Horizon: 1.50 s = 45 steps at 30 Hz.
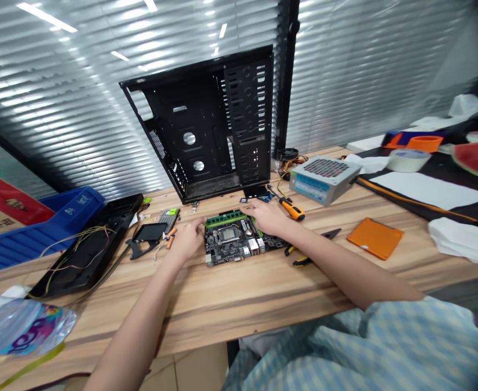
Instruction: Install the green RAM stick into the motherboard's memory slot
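Observation:
A motherboard lies flat on the wooden table in front of me, its bare processor showing in the socket. Along its far edge runs a green RAM stick, at the memory slots. My left hand is closed at the left end of that stick, fingertips bent against it. At the other end, my right hand reaches over the board's corner with its fingers curled on the stick. Whether the stick is fully seated is too small to tell. Pliers lie under my right forearm.
Behind the board stands an open black computer case. To the right are a power supply, an orange-handled screwdriver and an orange plate. A black panel, a blue bin and a plastic bag occupy the left.

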Available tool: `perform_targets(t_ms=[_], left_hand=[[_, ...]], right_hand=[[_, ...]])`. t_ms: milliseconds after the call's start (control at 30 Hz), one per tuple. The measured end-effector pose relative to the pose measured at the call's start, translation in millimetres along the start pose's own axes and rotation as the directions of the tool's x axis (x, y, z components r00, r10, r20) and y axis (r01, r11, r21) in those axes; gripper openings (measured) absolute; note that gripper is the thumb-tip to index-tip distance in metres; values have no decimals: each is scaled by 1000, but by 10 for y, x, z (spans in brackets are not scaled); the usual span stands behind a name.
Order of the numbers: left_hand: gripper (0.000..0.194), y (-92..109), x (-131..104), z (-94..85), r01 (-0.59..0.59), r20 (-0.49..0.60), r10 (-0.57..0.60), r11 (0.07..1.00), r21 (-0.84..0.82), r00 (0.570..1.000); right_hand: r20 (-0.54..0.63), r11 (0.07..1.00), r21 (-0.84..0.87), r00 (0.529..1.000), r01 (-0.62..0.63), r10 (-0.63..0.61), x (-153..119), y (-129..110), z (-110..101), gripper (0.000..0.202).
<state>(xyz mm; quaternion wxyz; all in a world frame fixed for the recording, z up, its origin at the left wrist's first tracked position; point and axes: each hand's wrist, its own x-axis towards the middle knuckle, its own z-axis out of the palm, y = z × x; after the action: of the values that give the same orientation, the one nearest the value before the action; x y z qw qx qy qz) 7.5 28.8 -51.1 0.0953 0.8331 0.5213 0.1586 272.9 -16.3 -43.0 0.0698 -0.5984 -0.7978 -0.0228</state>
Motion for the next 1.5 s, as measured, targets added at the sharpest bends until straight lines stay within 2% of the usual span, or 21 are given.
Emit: perform_targets(t_ms=[467, 667, 867, 1033, 1500], left_hand=[[42, 158, -44, -59, 49, 30, -54, 986, 162, 998], [44, 179, -60, -69, -18, 16, 14, 960, 281, 1000], [43, 121, -54, -40, -70, -28, 81, 955, 289, 996], [45, 107, -48, -32, -70, -38, 86, 950, 304, 996], [46, 139, -48, -33, -44, -31, 55, 961, 275, 998]], right_hand=[[11, 998, 64, 1000, -23, 22, 70, 47, 62, 61], [16, 997, 74, 999, -35, 34, 49, 46, 15, 59], [41, 996, 75, 998, -52, 49, 54, 37, -1, 61], [57, 995, 71, 996, -77, 73, 50, 25, -10, 60], [7, 998, 54, 1000, -27, 26, 57, 30, 4, 59]])
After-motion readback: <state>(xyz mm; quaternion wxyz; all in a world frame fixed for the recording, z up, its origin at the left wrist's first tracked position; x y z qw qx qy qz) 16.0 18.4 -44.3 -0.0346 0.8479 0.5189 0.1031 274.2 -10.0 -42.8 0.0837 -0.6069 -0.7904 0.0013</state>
